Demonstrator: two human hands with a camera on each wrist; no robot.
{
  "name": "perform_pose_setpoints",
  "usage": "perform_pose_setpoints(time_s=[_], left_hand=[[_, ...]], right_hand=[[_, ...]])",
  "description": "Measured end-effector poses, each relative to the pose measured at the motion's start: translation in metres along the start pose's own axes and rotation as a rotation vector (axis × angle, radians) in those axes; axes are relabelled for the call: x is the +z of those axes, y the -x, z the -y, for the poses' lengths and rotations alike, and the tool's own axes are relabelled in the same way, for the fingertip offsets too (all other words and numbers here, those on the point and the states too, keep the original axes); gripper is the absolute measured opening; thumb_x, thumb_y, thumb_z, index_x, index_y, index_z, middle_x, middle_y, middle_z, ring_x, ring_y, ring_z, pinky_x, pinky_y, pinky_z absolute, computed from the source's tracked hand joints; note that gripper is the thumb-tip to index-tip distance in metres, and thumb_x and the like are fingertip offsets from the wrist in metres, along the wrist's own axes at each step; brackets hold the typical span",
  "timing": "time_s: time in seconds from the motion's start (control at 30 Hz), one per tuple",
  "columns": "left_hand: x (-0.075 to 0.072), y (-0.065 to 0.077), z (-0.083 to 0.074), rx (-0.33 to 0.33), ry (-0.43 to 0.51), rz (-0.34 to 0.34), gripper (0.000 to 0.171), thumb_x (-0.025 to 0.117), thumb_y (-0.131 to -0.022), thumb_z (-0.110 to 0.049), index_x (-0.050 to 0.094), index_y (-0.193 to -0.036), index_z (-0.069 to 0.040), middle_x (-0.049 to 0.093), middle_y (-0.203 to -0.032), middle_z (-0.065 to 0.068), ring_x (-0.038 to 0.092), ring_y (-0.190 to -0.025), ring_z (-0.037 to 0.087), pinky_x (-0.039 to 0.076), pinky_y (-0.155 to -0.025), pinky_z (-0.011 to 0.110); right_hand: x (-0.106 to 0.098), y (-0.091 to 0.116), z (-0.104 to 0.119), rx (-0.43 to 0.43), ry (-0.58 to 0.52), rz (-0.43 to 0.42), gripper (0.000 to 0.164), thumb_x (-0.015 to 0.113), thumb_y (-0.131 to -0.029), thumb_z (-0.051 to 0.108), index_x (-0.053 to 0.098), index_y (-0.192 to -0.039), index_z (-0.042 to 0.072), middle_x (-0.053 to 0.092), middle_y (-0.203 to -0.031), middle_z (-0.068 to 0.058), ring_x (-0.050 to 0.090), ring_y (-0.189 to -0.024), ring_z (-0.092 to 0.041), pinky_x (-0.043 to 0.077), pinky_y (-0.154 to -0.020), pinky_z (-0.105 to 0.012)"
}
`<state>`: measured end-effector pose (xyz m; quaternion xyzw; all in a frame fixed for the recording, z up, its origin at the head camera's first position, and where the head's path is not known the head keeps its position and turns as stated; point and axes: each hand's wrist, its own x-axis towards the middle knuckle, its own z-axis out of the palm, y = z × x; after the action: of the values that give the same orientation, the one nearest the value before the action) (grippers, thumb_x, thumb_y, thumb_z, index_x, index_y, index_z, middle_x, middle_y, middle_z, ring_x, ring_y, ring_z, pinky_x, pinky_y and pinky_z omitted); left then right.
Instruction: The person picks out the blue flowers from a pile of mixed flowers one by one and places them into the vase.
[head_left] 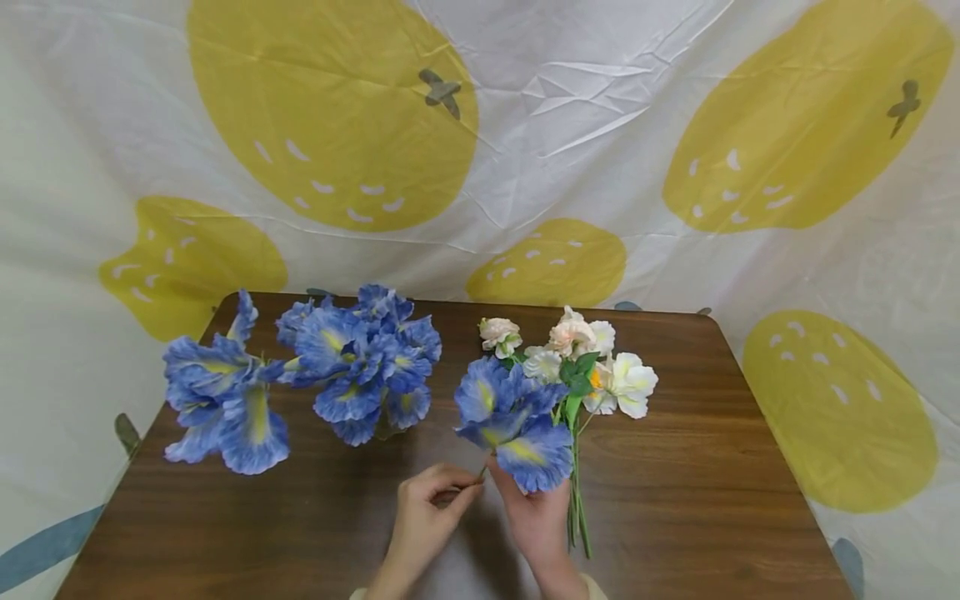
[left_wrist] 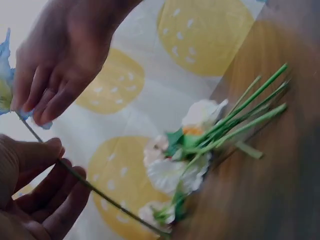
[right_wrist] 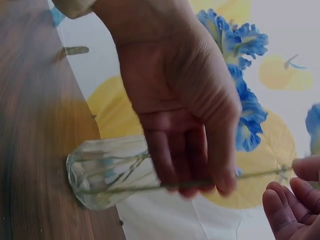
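A blue artificial iris [head_left: 513,425] with yellow throats is held upright between both hands. My left hand [head_left: 427,508] pinches its thin green stem [left_wrist: 107,200] below the bloom. My right hand [head_left: 536,521] holds the stem just under the petals, partly hidden by the bloom in the head view. In the right wrist view the left hand [right_wrist: 185,105] has thumb and fingers on the stem, with the right hand [right_wrist: 295,205] at the frame's lower right. More blue irises [head_left: 360,358] stand at the left in a clear glass vase [right_wrist: 105,170], mostly hidden from the head view.
On the right lies a bunch of pale pink and white flowers [head_left: 573,337], its green stems [head_left: 577,500] pointing towards the near edge. Large iris blooms [head_left: 225,392] reach over the table's left side. Behind the brown wooden table [head_left: 690,467] hangs a lemon-print cloth [head_left: 570,167].
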<state>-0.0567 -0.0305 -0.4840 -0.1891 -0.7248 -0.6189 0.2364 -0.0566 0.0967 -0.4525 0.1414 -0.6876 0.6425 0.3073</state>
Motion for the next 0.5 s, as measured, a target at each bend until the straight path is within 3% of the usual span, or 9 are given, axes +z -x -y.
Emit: perform_pose_setpoints(time_s=[0.13,0.17,0.33,0.43,0.5], left_hand=[[-0.014,-0.025,0.004,0.103,-0.026,-0.122,0.021,0.072,-0.061,0.023,0.069,-0.074,0.007,0.065,-0.071,0.018,0.063,-0.067,0.013,0.052,-0.059,0.014],[-0.019,-0.033,0.006,0.139,-0.006,-0.164,0.018,0.072,-0.063,0.021,0.069,-0.075,0.008,0.065,-0.072,0.018,0.063,-0.069,0.012,0.051,-0.060,0.013],[-0.043,-0.062,0.001,0.195,0.042,-0.352,0.003,0.071,-0.075,0.010,0.070,-0.078,0.010,0.069,-0.075,0.011,0.063,-0.075,0.000,0.051,-0.069,0.014],[-0.049,-0.073,-0.005,0.187,0.039,-0.452,0.005,0.068,-0.071,0.014,0.069,-0.069,0.010,0.070,-0.078,0.000,0.062,-0.075,-0.003,0.050,-0.072,0.014],[-0.050,-0.079,-0.008,0.219,-0.022,-0.510,0.020,0.058,-0.071,0.017,0.060,-0.053,0.008,0.064,-0.061,-0.004,0.056,-0.064,-0.004,0.047,-0.071,0.012]], right_hand=[[-0.007,-0.001,0.001,0.082,-0.009,-0.001,0.017,0.063,-0.077,-0.018,0.059,-0.092,-0.010,0.064,-0.087,0.004,0.062,-0.077,-0.004,0.053,-0.064,-0.018],[-0.009,-0.001,0.001,0.096,-0.027,0.005,0.014,0.062,-0.079,-0.017,0.059,-0.091,-0.010,0.065,-0.085,-0.001,0.062,-0.076,-0.005,0.053,-0.062,-0.018],[-0.016,0.000,0.001,0.094,-0.046,0.015,0.007,0.057,-0.084,-0.015,0.060,-0.089,-0.010,0.061,-0.078,-0.021,0.063,-0.073,-0.007,0.054,-0.062,-0.020],[-0.018,0.001,0.000,0.101,-0.056,0.013,0.007,0.056,-0.085,-0.015,0.060,-0.089,-0.011,0.064,-0.079,-0.013,0.063,-0.073,-0.008,0.054,-0.063,-0.020],[-0.019,0.002,0.000,0.109,-0.061,0.013,0.006,0.056,-0.085,-0.015,0.059,-0.088,-0.011,0.065,-0.081,-0.005,0.063,-0.073,-0.008,0.054,-0.063,-0.020]])
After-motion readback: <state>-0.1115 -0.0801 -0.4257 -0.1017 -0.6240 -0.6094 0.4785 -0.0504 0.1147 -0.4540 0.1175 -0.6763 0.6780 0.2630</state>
